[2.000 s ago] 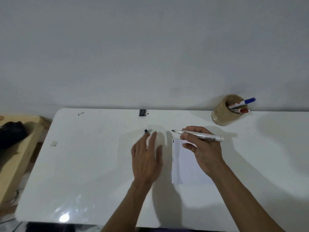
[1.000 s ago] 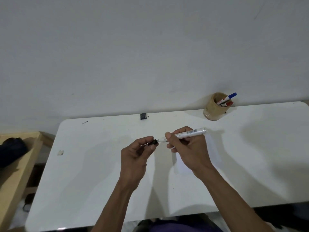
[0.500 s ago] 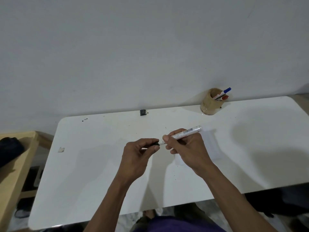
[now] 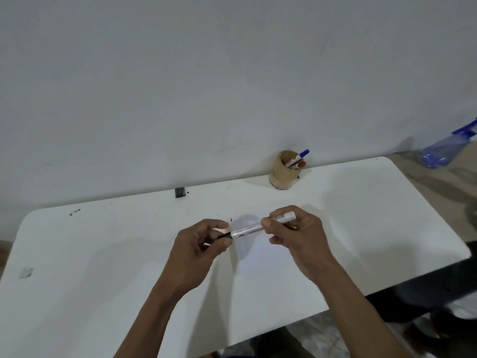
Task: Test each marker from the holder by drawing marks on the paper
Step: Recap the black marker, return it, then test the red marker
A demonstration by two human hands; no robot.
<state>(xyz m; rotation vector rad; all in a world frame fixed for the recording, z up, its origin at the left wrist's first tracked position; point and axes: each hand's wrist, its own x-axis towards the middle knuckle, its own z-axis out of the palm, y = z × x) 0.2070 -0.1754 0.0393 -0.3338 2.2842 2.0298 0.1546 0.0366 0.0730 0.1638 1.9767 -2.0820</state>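
Between the two raised hands sits a white marker [image 4: 262, 225], held level above the table [image 4: 103, 254] — the right hand [image 4: 299, 236] pinches its barrel between thumb and fingers, while the left hand [image 4: 198, 244] pinches the black cap [image 4: 224, 235] at the marker's end. Beneath and just beyond the right hand lies the paper [image 4: 258, 257], a small dark mark [image 4: 231, 219] near its far corner. Well beyond the right hand stands the holder [image 4: 282, 174] with a blue-capped marker [image 4: 300, 155] and a red-capped marker [image 4: 299, 165] — leaning rightward.
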